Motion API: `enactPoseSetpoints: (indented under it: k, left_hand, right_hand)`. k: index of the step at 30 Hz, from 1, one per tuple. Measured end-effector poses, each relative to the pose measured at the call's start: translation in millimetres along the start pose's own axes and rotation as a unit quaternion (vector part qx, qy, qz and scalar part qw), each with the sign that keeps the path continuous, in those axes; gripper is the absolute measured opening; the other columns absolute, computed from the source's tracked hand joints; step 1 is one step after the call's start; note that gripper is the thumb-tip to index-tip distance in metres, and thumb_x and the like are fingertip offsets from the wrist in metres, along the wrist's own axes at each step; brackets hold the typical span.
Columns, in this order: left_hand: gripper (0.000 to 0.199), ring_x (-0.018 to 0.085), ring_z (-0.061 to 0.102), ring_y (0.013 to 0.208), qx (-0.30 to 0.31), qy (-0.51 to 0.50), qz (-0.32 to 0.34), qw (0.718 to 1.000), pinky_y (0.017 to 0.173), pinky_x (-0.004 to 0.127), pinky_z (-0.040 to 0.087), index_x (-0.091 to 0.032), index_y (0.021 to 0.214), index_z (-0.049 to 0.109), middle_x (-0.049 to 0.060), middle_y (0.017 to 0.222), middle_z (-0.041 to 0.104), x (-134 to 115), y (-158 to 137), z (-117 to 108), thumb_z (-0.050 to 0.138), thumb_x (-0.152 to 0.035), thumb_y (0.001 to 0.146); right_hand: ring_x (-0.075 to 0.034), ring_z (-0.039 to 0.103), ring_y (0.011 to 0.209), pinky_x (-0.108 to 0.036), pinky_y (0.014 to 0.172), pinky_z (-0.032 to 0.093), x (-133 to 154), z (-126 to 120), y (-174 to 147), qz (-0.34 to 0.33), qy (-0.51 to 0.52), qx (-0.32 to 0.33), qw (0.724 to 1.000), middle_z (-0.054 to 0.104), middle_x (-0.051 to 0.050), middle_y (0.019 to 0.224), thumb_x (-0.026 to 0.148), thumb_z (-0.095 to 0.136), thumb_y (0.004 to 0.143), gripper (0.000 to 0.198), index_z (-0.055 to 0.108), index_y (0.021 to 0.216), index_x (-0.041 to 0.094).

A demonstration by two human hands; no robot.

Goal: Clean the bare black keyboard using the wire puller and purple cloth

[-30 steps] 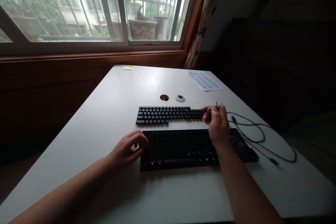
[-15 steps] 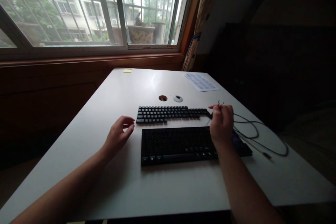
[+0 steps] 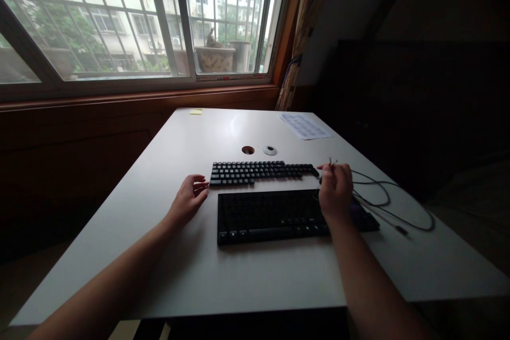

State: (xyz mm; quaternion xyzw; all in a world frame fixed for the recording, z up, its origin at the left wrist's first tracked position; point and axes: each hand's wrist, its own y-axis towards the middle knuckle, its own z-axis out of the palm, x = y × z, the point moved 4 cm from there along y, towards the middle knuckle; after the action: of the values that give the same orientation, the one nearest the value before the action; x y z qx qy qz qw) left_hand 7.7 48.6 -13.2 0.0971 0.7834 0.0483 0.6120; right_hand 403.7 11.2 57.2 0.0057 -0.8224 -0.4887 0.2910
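Rows of loose black keycaps [image 3: 258,171] stand side by side on the white desk [image 3: 179,281]. In front of them lies a black keyboard [image 3: 274,231], most of its upper area without keycaps; several keys remain along its front edge. My left hand [image 3: 190,199] is at the left end of the rows, fingers curved and apart, fingertips beside the end keycaps; whether they touch is unclear. Over the keyboard's right part, my right hand [image 3: 337,191] is closed on a thin wire keycap puller [image 3: 331,161]. Its wire ends stick up above the fingers, and a loop shows below.
A dark cable [image 3: 388,183] coils on the right side of the desk, its plug [image 3: 400,230] near the keyboard. Printed sheets [image 3: 305,126] and a yellow sticky note [image 3: 196,111] lie at the back. A round hole [image 3: 247,150] and a grommet [image 3: 270,151] sit behind the keycaps.
The camera view has shifted slightly. My left hand remains beside the left end of the keycap rows, and my right hand still holds the keycap puller over the keyboard.
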Motion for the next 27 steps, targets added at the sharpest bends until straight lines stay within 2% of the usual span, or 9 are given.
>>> enactPoseSetpoints:
  k: [9,19,27]
  left_hand:
    - [0.037,0.028,0.064,0.119,0.016,-0.015,0.008,1.000,0.104,0.050,0.049,-0.018,0.111,0.050,0.013,0.118,0.064,7.0,2.0,0.9,0.066,-0.032,0.082]
    - [0.035,0.027,0.064,0.118,0.019,-0.010,0.014,1.000,0.105,0.050,0.050,-0.017,0.111,0.051,0.013,0.119,0.061,0.7,-0.9,2.6,0.065,-0.032,0.083]
    - [0.032,0.025,0.059,0.117,-0.013,0.069,0.043,0.997,0.097,0.045,0.055,-0.018,0.112,0.054,0.010,0.119,0.056,-2.0,-0.9,-0.6,0.062,-0.032,0.085]
  right_hand:
    - [-0.022,0.053,0.086,-0.038,0.084,0.043,-0.4,1.4,-0.9,0.000,0.008,0.009,1.000,0.052,-0.004,0.087,0.030,0.043,0.096,0.025,0.062,0.084,0.020]
    - [-0.022,0.052,0.085,-0.038,0.083,0.043,-1.6,3.5,-0.9,0.012,0.006,0.022,1.000,0.052,-0.004,0.086,0.035,0.041,0.096,0.028,0.062,0.083,0.021]
    - [-0.022,0.053,0.084,-0.037,0.082,0.041,0.5,-0.9,-0.2,0.019,0.008,-0.005,1.000,0.055,-0.004,0.082,0.033,0.042,0.097,0.028,0.062,0.084,0.020]
